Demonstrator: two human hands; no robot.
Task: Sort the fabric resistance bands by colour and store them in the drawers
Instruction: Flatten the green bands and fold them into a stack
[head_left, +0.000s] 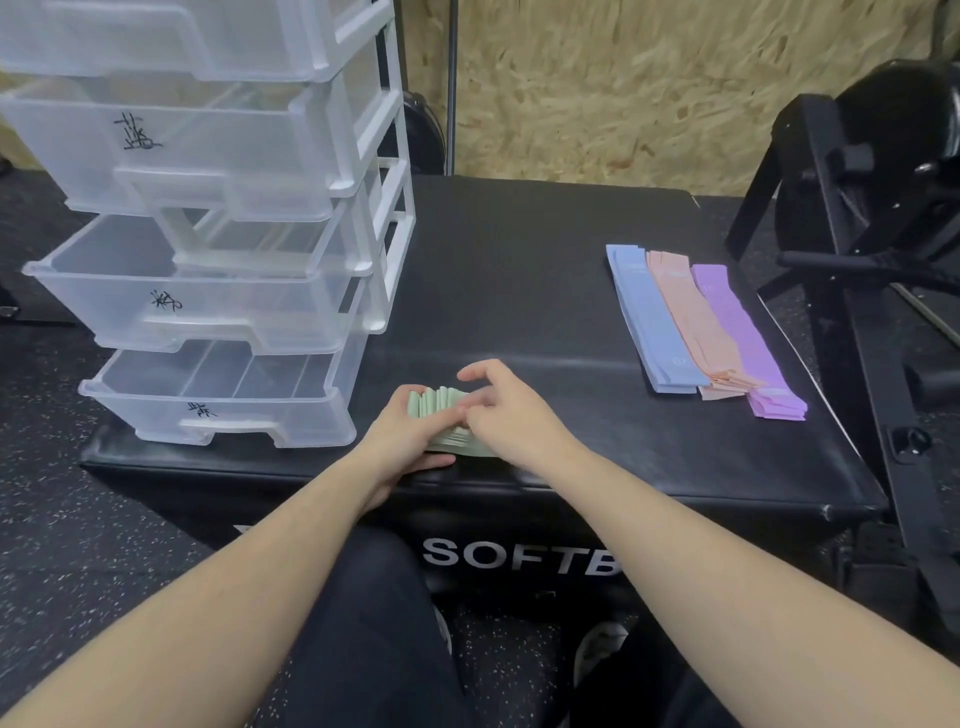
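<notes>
A folded bundle of green bands (440, 404) lies near the front edge of the black soft box (519, 291). My left hand (410, 441) grips its left side, thumb under and fingers over. My right hand (501, 410) rests on the bundle's right side with curled fingers pinching the folds. Flat stacks of blue bands (647, 317), peach bands (696, 322) and purple bands (743, 332) lie side by side at the right. A clear plastic drawer unit (218, 218) stands at the left; its three lower drawers are pulled open, each marked with black handwriting.
A black metal frame with a round weight (872, 171) stands to the right of the box. An OSB wall is behind. Speckled rubber floor surrounds the box. My knees are below the box's front.
</notes>
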